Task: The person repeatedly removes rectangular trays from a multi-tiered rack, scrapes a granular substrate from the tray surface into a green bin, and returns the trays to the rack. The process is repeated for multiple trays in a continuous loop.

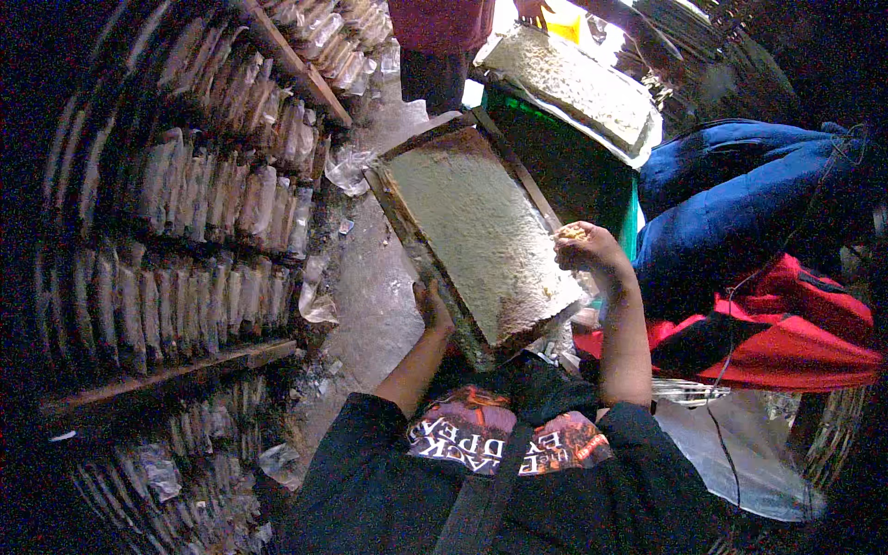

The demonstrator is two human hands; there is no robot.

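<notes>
Head view, tray (404, 225): aslant in front of you.
Left hand (435, 312): your grip clasps its left rim; lopsided support could tip it.
Right hand (597, 258): your grip pinches a pale clump (573, 231) near the right rim; slackening could scatter it.

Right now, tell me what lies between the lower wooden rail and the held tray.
In the head view, grey floor with crumpled plastic lies between that rail and the tray.

A wood-framed tray (404, 229) of pale grainy material (481, 231) slants beside a yellowish clump (573, 232).
</notes>
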